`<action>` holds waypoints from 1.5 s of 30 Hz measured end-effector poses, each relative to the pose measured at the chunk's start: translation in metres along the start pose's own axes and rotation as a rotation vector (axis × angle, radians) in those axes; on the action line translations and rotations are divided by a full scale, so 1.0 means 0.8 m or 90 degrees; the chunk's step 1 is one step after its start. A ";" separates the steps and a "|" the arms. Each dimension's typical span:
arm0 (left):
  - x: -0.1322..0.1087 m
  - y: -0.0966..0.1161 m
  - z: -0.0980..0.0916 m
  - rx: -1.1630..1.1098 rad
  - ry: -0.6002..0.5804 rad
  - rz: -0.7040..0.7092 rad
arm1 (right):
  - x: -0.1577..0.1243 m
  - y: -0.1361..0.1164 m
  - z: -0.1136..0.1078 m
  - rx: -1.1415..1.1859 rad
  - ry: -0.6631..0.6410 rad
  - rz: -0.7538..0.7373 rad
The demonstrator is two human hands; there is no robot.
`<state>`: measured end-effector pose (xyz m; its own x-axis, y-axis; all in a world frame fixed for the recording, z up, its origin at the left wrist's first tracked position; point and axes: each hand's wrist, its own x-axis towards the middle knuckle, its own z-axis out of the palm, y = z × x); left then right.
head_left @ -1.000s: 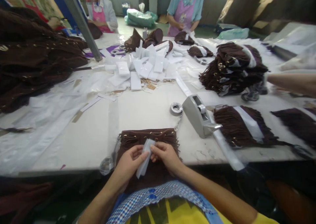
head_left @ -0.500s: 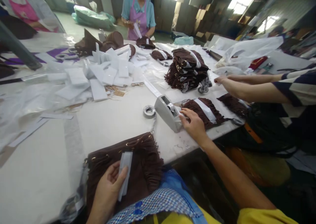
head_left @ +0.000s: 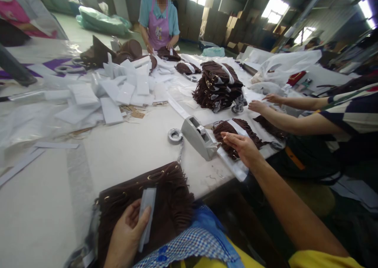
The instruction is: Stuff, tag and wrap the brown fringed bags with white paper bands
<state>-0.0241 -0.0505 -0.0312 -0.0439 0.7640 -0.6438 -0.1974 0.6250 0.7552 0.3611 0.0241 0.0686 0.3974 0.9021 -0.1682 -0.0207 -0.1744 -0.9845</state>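
A brown fringed suede bag [head_left: 168, 197] lies at the table's near edge against my body. My left hand [head_left: 126, 232] rests on it and pinches a folded white strip [head_left: 147, 216] between thumb and fingers. My right hand [head_left: 243, 147] is stretched out to the right, just past the grey tape dispenser [head_left: 199, 138], fingers pinched at the dispenser's blade end over a clear length of tape [head_left: 233, 163]. Another fringed bag with a white band [head_left: 236, 136] lies just beyond that hand.
A loose tape roll [head_left: 175, 136] sits left of the dispenser. White folded cards [head_left: 118, 90] pile mid-table, with a stack of brown bags [head_left: 220, 84] behind. A co-worker's arms [head_left: 283, 116] reach in from the right; another person [head_left: 159, 19] stands at the far end.
My right hand left the white strip, reached to the tape dispenser and now draws back slightly from its blade. The view swung right. My left hand keeps the strip on the bag.
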 end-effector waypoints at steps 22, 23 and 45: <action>-0.017 0.004 0.009 0.047 -0.073 0.153 | -0.128 0.078 0.121 -0.002 -0.266 0.112; -0.018 0.004 0.010 0.045 -0.076 0.162 | -0.139 0.073 0.142 -0.005 -0.322 0.118; -0.031 0.002 0.006 -0.002 -0.133 0.154 | -0.141 0.085 0.221 -0.251 -0.392 0.108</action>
<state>-0.0188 -0.0676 -0.0132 0.1119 0.9073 -0.4054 -0.2090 0.4203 0.8830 0.1529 -0.0196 0.0120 -0.1696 0.8880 -0.4274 0.3404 -0.3542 -0.8710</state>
